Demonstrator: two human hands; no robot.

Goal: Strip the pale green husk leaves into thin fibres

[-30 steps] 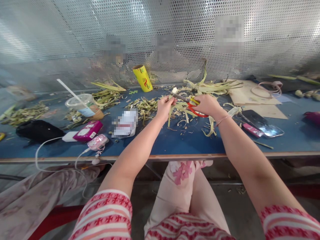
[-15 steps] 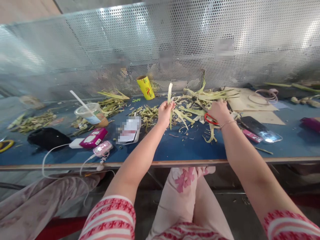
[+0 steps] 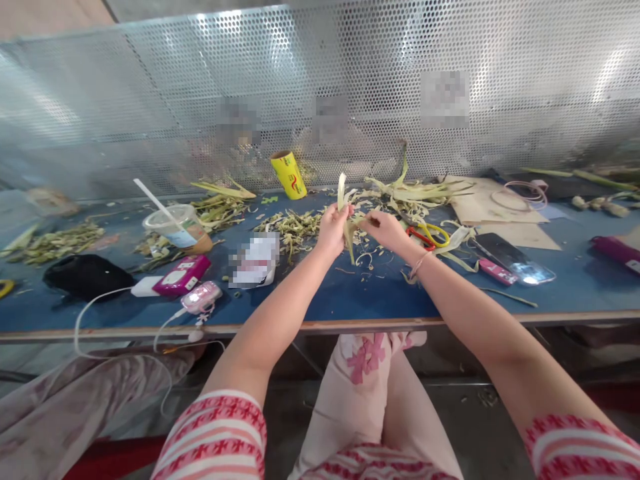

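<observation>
Pinched upright in my left hand (image 3: 332, 232) is a pale green leaf strip (image 3: 341, 189), its lower end hanging below the fingers. My right hand (image 3: 389, 232) is closed just to the right, its fingertips gripping leaf pieces beside the left fingers. Exactly how these pieces join the strip is too small to tell. Scissors with red and yellow handles (image 3: 438, 235) lie on the table right of my right hand, partly hidden by it. Cut leaf bits (image 3: 295, 230) are heaped left of my left hand. Long leaves (image 3: 415, 193) lie behind the right hand.
On the blue table (image 3: 320, 300) are a drink cup (image 3: 175, 230) with a straw, a covered phone (image 3: 256, 260), a black pouch (image 3: 87, 277) and a purple box (image 3: 183, 275). A yellow tube (image 3: 289, 175) stands before the perforated metal screen (image 3: 360, 80). A dark phone (image 3: 510, 257) lies right.
My right hand has come left from the scissors to the leaf at my left hand. The scissors lie uncovered with their yellow handle showing. My left hand keeps its strip.
</observation>
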